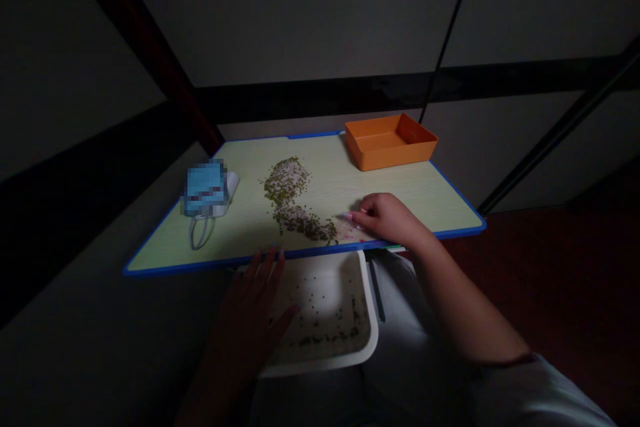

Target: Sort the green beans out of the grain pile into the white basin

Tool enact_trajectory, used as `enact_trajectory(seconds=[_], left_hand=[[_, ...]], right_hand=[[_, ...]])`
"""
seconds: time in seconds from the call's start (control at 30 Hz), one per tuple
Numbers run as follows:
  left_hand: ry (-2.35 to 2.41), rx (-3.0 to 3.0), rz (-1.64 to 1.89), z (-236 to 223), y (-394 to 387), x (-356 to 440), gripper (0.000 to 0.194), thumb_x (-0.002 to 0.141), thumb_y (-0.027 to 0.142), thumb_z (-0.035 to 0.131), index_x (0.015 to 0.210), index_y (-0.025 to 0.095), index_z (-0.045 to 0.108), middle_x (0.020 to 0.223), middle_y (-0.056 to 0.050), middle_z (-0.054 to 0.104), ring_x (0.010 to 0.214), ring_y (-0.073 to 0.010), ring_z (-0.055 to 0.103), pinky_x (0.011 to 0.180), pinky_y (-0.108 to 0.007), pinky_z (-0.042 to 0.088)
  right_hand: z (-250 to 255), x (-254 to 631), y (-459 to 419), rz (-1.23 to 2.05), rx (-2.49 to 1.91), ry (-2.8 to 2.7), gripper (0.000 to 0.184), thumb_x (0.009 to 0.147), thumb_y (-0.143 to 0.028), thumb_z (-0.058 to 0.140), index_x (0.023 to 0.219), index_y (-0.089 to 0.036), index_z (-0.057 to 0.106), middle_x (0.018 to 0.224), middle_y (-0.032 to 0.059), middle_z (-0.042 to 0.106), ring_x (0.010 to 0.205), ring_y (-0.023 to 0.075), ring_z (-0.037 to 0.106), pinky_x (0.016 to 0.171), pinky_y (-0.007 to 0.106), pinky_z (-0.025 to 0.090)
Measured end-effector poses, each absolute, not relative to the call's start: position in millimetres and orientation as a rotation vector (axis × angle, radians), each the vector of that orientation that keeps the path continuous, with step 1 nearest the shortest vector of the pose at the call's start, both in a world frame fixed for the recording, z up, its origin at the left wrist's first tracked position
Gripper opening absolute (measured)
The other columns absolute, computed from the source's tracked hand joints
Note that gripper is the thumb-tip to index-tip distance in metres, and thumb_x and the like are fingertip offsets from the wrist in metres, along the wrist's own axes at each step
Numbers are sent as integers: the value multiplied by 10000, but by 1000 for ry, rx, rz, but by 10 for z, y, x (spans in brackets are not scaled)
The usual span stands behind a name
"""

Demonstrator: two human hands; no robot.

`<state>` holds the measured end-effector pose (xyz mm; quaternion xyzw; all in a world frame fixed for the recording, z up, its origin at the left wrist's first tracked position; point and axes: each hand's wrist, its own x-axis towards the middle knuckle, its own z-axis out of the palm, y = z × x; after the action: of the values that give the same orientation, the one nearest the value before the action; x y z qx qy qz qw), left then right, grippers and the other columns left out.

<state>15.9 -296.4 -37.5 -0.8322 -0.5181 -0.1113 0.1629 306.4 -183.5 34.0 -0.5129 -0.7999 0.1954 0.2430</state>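
Observation:
On the table lies a spread of small green bean-like pieces mixed with pale grains (287, 180), trailing towards the front edge. My right hand (385, 217) rests on the table at the right end of that trail, its fingers curled inward and the thumb by a few pale, pinkish bits. Whatever the curled fingers hold is hidden. Below the table's front edge is a white tray (369, 340) with scattered green pieces inside. My left hand (255, 307) lies over its left side, fingers spread and fingertips at the table edge, with nothing visible in it.
An orange open box (385, 159) stands at the table's back right. A blurred blue device (205, 188) with a looped strap (200, 237) sits at the left. The pale table (240, 153) has a blue rim, and a panelled wall (310, 13) rises behind it.

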Motion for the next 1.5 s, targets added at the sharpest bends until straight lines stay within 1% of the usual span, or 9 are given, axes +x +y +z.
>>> enact_trajectory(seconds=[0.2,0.43,0.63,0.8,1.03,1.3,1.5], left_hand=[[-1473,-2366,-322,-382,-2967,162,782,885,554,413,1510,181,127,1534,-129,332,1424,-301,279,1075,-486,352],[-1481,-2364,-318,-366,-2974,170,778,890,556,395,1513,190,106,1537,-117,329,1433,-293,261,1072,-473,358],[-1479,-2367,-300,-364,-2971,168,783,890,554,397,1513,185,98,1546,-122,306,1432,-301,262,1064,-487,360],[-1483,-2365,-315,-370,-2971,163,779,890,545,401,1514,191,96,1545,-121,309,1427,-308,271,1059,-493,364],[-1463,-2361,-316,-371,-2972,158,780,889,542,402,1513,183,103,1547,-128,301,1428,-308,268,1060,-493,368],[-1481,-2356,-289,-355,-2977,178,792,882,540,426,1511,178,110,1539,-131,319,1429,-303,267,1059,-485,374],[-1489,-2365,-285,-350,-2979,184,786,886,534,423,1511,177,106,1538,-134,322,1429,-304,268,1070,-493,355]], right_hand=[[367,3104,-1868,574,-1369,-2188,408,855,-372,583,513,-179,474,539,-18,458,535,94,363,554,285,204],[385,3163,-1897,593,-1393,-2135,420,851,-418,568,521,-179,466,507,-40,416,514,86,348,546,281,199],[362,3168,-1904,627,-1371,-2164,400,852,-405,557,529,-177,495,518,-25,457,518,91,368,543,283,207],[334,3143,-1882,606,-1349,-2183,411,854,-401,560,517,-183,469,538,-18,467,538,96,375,566,291,228],[330,3130,-1878,532,-1373,-2194,418,860,-393,561,512,-185,459,540,-17,452,544,100,378,563,289,222],[310,3125,-1859,465,-1477,-2133,387,855,-421,566,557,-174,551,555,1,505,536,104,358,549,292,192],[326,3078,-1848,501,-1421,-2187,425,863,-413,558,516,-175,494,534,-16,461,529,93,343,551,291,192]])
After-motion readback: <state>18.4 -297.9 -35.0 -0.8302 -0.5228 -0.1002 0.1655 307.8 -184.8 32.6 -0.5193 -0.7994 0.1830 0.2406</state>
